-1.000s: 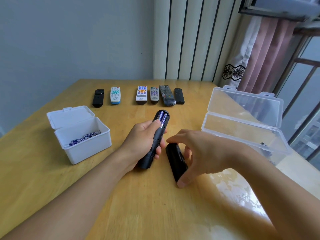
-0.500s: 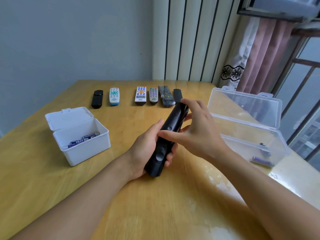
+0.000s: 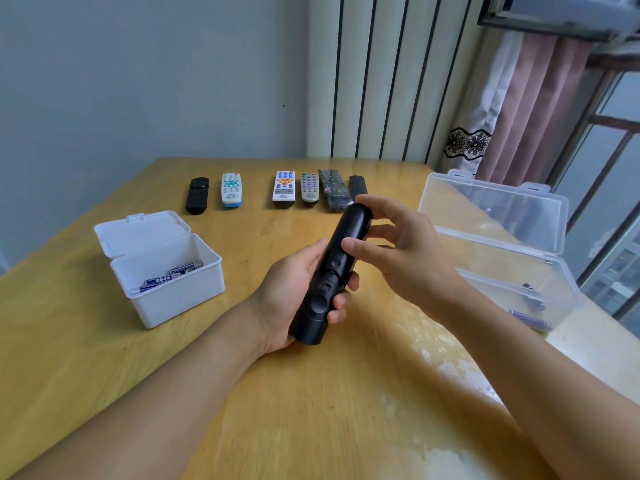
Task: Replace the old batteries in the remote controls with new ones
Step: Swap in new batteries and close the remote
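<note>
My left hand [image 3: 289, 292] grips the lower half of a black remote [image 3: 334, 268], held tilted above the table with its round buttons facing up. My right hand [image 3: 408, 258] pinches the upper half, thumb on the front and fingers curled behind and over the top end. No battery compartment shows. A small white box [image 3: 197, 285] at the left, lid open, holds several purple batteries [image 3: 171, 276]. A clear plastic box [image 3: 498, 220] at the right, lid open, holds a purple battery [image 3: 530, 320] and a dark one.
Several remotes lie in a row at the far side of the wooden table [image 3: 311, 410]: a black one [image 3: 197, 197], a white and blue one [image 3: 231, 189], a white one [image 3: 284, 189], a grey one [image 3: 309, 189], and two dark ones [image 3: 332, 192]. Curtain and window at right.
One second ago the remote's batteries lay exposed and my right hand was on the black cover on the table. The cover has come up onto the remote, which now shows its buttons.
</note>
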A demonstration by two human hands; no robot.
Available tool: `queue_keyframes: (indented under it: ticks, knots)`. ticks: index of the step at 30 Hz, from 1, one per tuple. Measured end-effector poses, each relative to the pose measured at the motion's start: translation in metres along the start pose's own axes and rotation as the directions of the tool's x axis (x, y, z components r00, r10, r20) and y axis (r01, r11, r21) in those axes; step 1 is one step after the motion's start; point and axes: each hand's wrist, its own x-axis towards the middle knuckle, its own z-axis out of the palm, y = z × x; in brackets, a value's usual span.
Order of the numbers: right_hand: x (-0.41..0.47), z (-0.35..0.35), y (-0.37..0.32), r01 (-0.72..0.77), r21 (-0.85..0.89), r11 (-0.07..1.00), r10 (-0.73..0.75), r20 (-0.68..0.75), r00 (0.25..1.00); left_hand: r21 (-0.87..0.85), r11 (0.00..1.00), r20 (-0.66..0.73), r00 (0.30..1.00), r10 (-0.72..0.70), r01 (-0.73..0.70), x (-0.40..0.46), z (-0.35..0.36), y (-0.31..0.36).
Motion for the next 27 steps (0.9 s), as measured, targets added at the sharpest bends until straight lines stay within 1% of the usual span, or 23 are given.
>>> queue_keyframes:
  ticks: [5, 12, 15, 18, 21, 22, 23, 25, 27]
  knots:
    - [0.000, -0.001, 0.001, -0.009, 0.002, 1.000, 0.008, 0.026, 1.000, 0.057, 0.998, -0.051, 0.999, 0.006, -0.004, 0.001, -0.001, -0.003]
    - [-0.001, 0.002, 0.004, -0.033, 0.010, 0.999, 0.033, 0.055, 0.998, 0.041, 0.999, -0.089, 0.996, 0.028, -0.024, 0.000, 0.002, -0.003]
    - [-0.001, 0.002, 0.004, -0.041, 0.029, 0.999, 0.039, 0.058, 0.998, 0.043, 0.999, -0.078, 0.997, 0.029, -0.026, -0.001, 0.001, -0.003]
    - [0.000, 0.000, 0.004, -0.059, 0.103, 0.993, 0.055, 0.036, 0.998, 0.033, 0.999, -0.056, 0.998, 0.034, -0.032, 0.000, 0.001, -0.002]
    - [-0.001, 0.000, 0.002, -0.014, 0.144, 0.989, 0.017, -0.019, 1.000, -0.016, 0.999, 0.000, 0.999, 0.051, -0.051, -0.001, -0.001, 0.003]
    - [0.000, -0.001, 0.001, -0.003, 0.157, 0.988, 0.009, -0.039, 0.999, -0.008, 0.998, 0.016, 0.998, 0.059, -0.059, -0.002, -0.002, 0.006]
    - [0.000, -0.002, 0.000, 0.010, 0.162, 0.987, 0.000, -0.059, 0.998, 0.032, 0.997, 0.022, 0.997, 0.067, -0.068, -0.003, -0.004, 0.007]
    - [0.001, -0.006, -0.001, 0.040, 0.140, 0.989, -0.025, -0.108, 0.994, 0.204, 0.974, 0.002, 0.995, 0.096, -0.094, -0.005, -0.007, 0.007]
    - [0.002, -0.009, -0.001, 0.067, 0.106, 0.992, -0.053, -0.134, 0.990, 0.396, 0.909, -0.028, 0.988, 0.154, -0.130, -0.004, -0.007, 0.002]
